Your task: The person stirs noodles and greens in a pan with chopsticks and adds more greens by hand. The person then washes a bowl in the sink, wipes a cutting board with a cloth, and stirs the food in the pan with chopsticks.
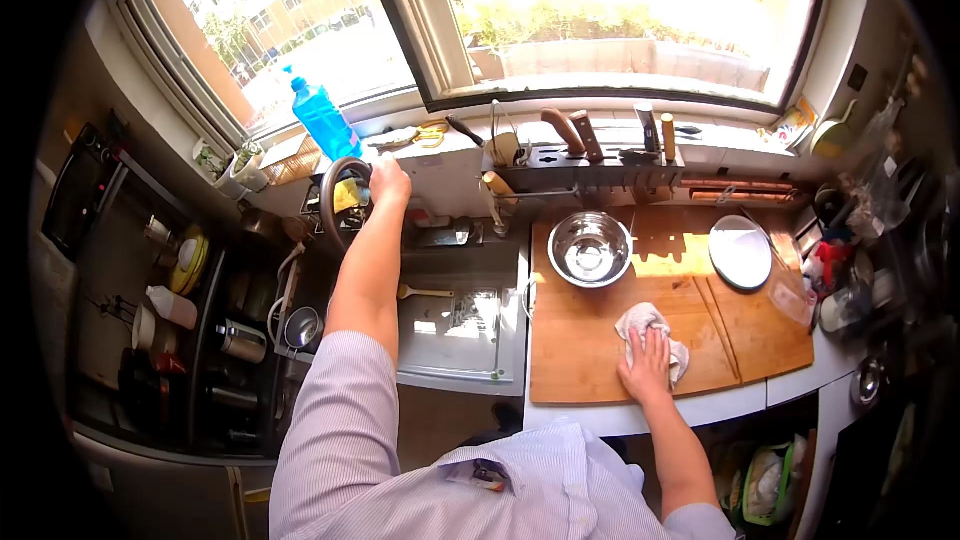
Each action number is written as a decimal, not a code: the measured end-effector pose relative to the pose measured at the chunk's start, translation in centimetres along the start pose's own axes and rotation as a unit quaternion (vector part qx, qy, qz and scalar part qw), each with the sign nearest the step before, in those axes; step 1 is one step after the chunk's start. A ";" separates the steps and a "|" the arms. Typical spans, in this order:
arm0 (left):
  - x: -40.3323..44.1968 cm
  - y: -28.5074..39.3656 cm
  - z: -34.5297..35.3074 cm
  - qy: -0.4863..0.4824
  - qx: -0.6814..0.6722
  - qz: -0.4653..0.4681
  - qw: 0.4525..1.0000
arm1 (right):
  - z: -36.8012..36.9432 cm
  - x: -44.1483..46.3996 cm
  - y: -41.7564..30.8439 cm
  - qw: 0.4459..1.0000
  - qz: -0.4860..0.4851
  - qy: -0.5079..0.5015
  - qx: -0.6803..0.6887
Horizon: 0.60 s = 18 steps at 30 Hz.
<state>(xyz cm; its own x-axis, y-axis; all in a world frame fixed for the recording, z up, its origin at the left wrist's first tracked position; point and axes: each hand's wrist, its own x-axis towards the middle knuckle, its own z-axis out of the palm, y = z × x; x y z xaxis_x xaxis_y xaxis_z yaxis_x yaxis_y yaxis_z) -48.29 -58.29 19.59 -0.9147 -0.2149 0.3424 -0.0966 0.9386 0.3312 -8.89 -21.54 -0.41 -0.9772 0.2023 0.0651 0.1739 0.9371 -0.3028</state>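
Observation:
My right hand [648, 364] lies on a crumpled white cloth [640, 318], fingers stretched out and pressing it against the wooden board [570, 350]. Farther off, below the windowsill, my left hand [390, 182] is closed beside a dark round rim [330, 202]. What its fingers hold is hidden. Something yellow [347, 196] shows inside that rim. A blue pump bottle [325, 120] stands on the sill just beyond the left hand. On the board are a steel bowl [590, 248], a pair of chopsticks [717, 330] and a round white plate [741, 252].
Left of the board is a sink [510, 360] with a wooden spoon [425, 291] on its ledge. A knife rack [600, 160] with several handles lines the wall behind. Cookware and bottles crowd the left shelves, and hanging items fill the right corner.

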 end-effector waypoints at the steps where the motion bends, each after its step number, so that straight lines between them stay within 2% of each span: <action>1: 0.9 -0.6 1.0 0.010 0.010 0.014 1.000 | 0.1 0.1 -0.1 1.000 0.001 0.000 -0.006; 5: 3.0 -2.0 2.9 0.029 0.037 0.048 0.998 | -0.2 0.0 -0.1 1.000 -0.002 0.004 -0.030; 6: 3.8 -2.2 3.0 -0.002 0.048 0.040 0.998 | -0.2 0.0 -0.2 0.999 0.008 0.005 -0.031; 9: 4.8 -2.9 3.4 -0.013 0.089 0.048 0.995 | 0.1 0.2 -0.1 1.000 0.018 -0.003 -0.019; 11: 6.1 -4.0 4.8 0.003 0.130 0.088 0.988 | 0.1 0.0 -0.1 1.000 0.021 0.003 -0.021; 12: 6.9 -4.4 5.4 0.002 0.123 0.074 0.990 | -0.4 0.0 -0.3 0.999 0.020 0.006 -0.025; 14: 8.2 -6.0 6.9 0.038 0.116 0.124 0.985 | 0.3 -0.3 0.1 0.999 0.023 0.003 -0.033; 16: 7.1 -4.9 5.8 0.023 0.125 0.118 0.985 | 0.0 -0.3 0.1 0.999 0.028 -0.012 -0.032; 18: 4.9 -3.8 6.0 0.130 0.054 0.157 0.978 | 0.8 -0.4 0.5 0.998 0.035 -0.026 -0.040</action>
<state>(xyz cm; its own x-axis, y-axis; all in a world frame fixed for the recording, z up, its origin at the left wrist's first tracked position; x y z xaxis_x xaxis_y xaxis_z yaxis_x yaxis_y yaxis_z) -54.79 -61.25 14.73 -0.7765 0.0405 0.6288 0.1198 0.9892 0.0844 -8.47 -21.38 -1.38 -0.9667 0.2561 -0.0032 0.2500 0.9409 -0.2284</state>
